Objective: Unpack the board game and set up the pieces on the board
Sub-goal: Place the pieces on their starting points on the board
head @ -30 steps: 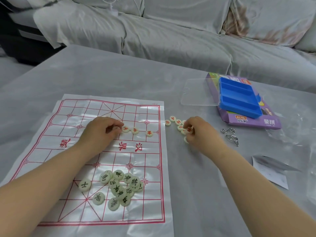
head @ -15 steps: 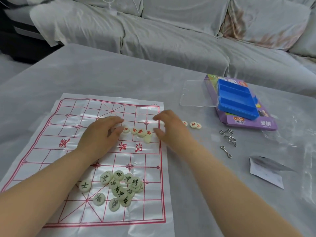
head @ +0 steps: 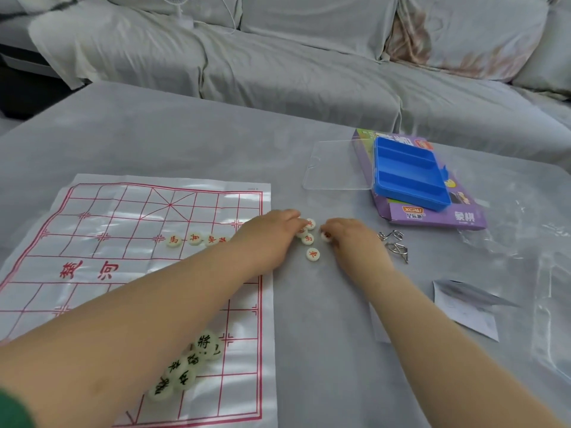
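Nearest, below the left forearm and its green sleeve, a heap of black-lettered xiangqi pieces lies in the near right corner of the board, a glossy sheet with a red grid. The left hand reaches past the board's right edge, fingers fairly straight and laid on a small cluster of red-lettered pieces on the bare table; whether it grips any, I cannot tell. The right hand faces it from the other side, fingers curled down and pinching one red-lettered piece at the tips. One more red piece sits apart, just nearer than the cluster. Half a second ago both hands were over the board, at the row of red pieces along the river line; now they are off it to the right, and that row lies uncovered except at its right end, under the left wrist. The table wears a pale grey cover. Right of the hands lie metal wire puzzles, a folded leaflet and a clear plastic bag. Farther back, the blue tray rests on the purple game box, its clear lid beside it on the left. Behind stands a sofa under grey covers.
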The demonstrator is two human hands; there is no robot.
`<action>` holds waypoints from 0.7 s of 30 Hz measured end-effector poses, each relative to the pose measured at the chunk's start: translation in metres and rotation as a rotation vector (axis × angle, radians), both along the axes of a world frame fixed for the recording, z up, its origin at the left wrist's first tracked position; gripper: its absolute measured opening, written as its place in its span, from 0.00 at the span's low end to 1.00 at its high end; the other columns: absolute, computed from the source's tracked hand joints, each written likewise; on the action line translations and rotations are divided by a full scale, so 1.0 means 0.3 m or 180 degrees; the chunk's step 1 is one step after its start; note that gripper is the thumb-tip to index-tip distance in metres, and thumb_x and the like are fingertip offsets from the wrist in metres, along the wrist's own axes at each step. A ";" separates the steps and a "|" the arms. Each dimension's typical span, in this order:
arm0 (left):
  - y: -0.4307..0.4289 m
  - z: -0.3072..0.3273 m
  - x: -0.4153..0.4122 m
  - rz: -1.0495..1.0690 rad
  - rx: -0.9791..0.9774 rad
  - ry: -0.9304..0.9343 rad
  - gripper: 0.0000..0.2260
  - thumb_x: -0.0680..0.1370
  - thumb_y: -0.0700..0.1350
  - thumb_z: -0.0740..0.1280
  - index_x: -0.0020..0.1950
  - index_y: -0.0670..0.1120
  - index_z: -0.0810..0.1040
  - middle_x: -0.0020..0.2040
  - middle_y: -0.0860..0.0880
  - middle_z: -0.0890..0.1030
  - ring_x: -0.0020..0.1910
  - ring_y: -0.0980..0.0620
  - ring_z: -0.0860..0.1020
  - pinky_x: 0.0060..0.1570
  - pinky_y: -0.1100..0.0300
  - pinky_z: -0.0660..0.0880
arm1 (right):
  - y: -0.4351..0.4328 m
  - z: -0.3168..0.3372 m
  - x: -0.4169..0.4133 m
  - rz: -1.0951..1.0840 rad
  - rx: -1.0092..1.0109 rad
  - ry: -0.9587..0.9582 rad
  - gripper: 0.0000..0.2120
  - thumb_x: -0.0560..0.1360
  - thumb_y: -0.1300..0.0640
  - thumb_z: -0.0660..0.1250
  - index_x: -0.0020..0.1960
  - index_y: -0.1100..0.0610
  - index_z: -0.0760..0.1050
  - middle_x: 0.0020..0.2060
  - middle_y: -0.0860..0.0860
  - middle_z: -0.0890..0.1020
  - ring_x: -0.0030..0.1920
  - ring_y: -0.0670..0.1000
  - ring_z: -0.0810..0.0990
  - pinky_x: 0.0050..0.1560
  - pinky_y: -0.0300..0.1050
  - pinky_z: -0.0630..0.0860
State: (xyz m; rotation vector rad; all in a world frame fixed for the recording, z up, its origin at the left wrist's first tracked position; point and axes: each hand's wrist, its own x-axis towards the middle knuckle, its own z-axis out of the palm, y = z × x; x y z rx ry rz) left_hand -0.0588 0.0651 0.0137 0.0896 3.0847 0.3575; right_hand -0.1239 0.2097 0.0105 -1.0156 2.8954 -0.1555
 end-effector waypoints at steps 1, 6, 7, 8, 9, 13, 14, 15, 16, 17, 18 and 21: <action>0.006 -0.008 -0.014 -0.0025 -0.0067 0.0022 0.23 0.78 0.36 0.54 0.72 0.48 0.59 0.69 0.49 0.63 0.67 0.48 0.63 0.61 0.55 0.64 | 0.010 -0.004 0.004 0.0003 0.0037 0.0042 0.18 0.76 0.65 0.55 0.63 0.55 0.71 0.64 0.50 0.72 0.65 0.51 0.67 0.59 0.42 0.65; 0.037 -0.027 -0.045 -0.0291 -0.0457 0.0245 0.19 0.80 0.39 0.52 0.70 0.45 0.64 0.68 0.48 0.68 0.64 0.46 0.66 0.60 0.55 0.65 | 0.032 0.009 0.019 0.0162 0.0254 0.0058 0.17 0.78 0.63 0.53 0.64 0.56 0.69 0.64 0.51 0.71 0.64 0.52 0.67 0.59 0.44 0.66; 0.042 -0.031 -0.047 -0.0418 -0.0454 0.0431 0.17 0.79 0.39 0.52 0.68 0.43 0.68 0.65 0.46 0.72 0.61 0.45 0.69 0.57 0.55 0.68 | 0.034 0.015 0.021 0.0226 0.0269 0.0031 0.18 0.78 0.63 0.52 0.66 0.55 0.67 0.65 0.51 0.71 0.65 0.53 0.67 0.59 0.44 0.65; 0.046 -0.030 -0.046 -0.0525 -0.0505 0.0574 0.17 0.78 0.39 0.53 0.64 0.41 0.73 0.61 0.44 0.75 0.58 0.44 0.72 0.53 0.55 0.70 | 0.036 0.020 0.023 0.0287 0.0266 -0.0011 0.19 0.78 0.63 0.52 0.68 0.54 0.65 0.65 0.51 0.70 0.65 0.53 0.67 0.60 0.44 0.65; 0.049 -0.026 -0.044 -0.0568 -0.0541 0.0652 0.16 0.78 0.40 0.53 0.61 0.40 0.74 0.59 0.44 0.76 0.57 0.44 0.73 0.50 0.56 0.72 | 0.037 0.024 0.025 0.0341 0.0259 -0.0057 0.20 0.78 0.63 0.51 0.69 0.53 0.63 0.66 0.51 0.70 0.65 0.53 0.67 0.60 0.44 0.64; 0.045 -0.031 -0.045 -0.0249 -0.0724 0.0221 0.15 0.81 0.41 0.51 0.66 0.45 0.67 0.65 0.49 0.68 0.64 0.49 0.64 0.53 0.58 0.67 | 0.046 0.026 0.041 0.0478 0.0329 -0.0071 0.18 0.78 0.62 0.52 0.66 0.53 0.67 0.64 0.51 0.70 0.63 0.53 0.67 0.57 0.45 0.66; 0.044 -0.025 -0.045 -0.0210 -0.0726 0.0243 0.14 0.81 0.42 0.52 0.65 0.45 0.68 0.65 0.49 0.68 0.64 0.50 0.64 0.53 0.58 0.67 | 0.048 0.025 0.043 0.0493 0.0358 -0.0047 0.18 0.78 0.62 0.52 0.65 0.53 0.68 0.63 0.51 0.71 0.62 0.53 0.68 0.57 0.45 0.67; 0.040 -0.028 -0.044 -0.0198 -0.0739 0.0253 0.14 0.81 0.42 0.52 0.65 0.46 0.68 0.65 0.49 0.68 0.64 0.50 0.64 0.52 0.58 0.68 | 0.047 0.026 0.043 0.0513 0.0396 -0.0008 0.17 0.78 0.61 0.52 0.64 0.53 0.69 0.62 0.51 0.71 0.61 0.53 0.68 0.56 0.45 0.67; 0.036 -0.021 -0.039 -0.0176 -0.0707 0.0271 0.14 0.81 0.42 0.53 0.65 0.46 0.69 0.65 0.49 0.69 0.64 0.50 0.64 0.52 0.58 0.68 | 0.046 0.025 0.043 0.0537 0.0448 0.0032 0.16 0.78 0.61 0.53 0.64 0.54 0.70 0.61 0.52 0.72 0.61 0.54 0.68 0.56 0.45 0.67; 0.031 -0.015 -0.033 -0.0129 -0.0627 0.0285 0.14 0.81 0.42 0.54 0.65 0.46 0.69 0.64 0.49 0.69 0.64 0.50 0.64 0.53 0.58 0.68 | 0.042 0.027 0.043 0.0553 0.0496 0.0056 0.15 0.79 0.61 0.53 0.63 0.54 0.70 0.60 0.52 0.72 0.60 0.53 0.69 0.55 0.45 0.67; 0.022 -0.006 -0.024 -0.0066 -0.0505 0.0300 0.14 0.80 0.42 0.54 0.66 0.47 0.69 0.64 0.50 0.70 0.63 0.50 0.65 0.55 0.57 0.68 | 0.038 0.031 0.044 0.0558 0.0540 0.0064 0.15 0.79 0.60 0.53 0.62 0.55 0.70 0.59 0.52 0.73 0.60 0.53 0.69 0.54 0.45 0.67; -0.026 0.049 0.031 0.0176 -0.0082 0.0466 0.15 0.80 0.42 0.56 0.66 0.46 0.70 0.64 0.49 0.72 0.63 0.50 0.66 0.59 0.58 0.63 | 0.023 0.050 0.050 0.0546 0.0696 0.0037 0.13 0.79 0.60 0.53 0.61 0.56 0.70 0.59 0.52 0.72 0.60 0.53 0.68 0.52 0.44 0.66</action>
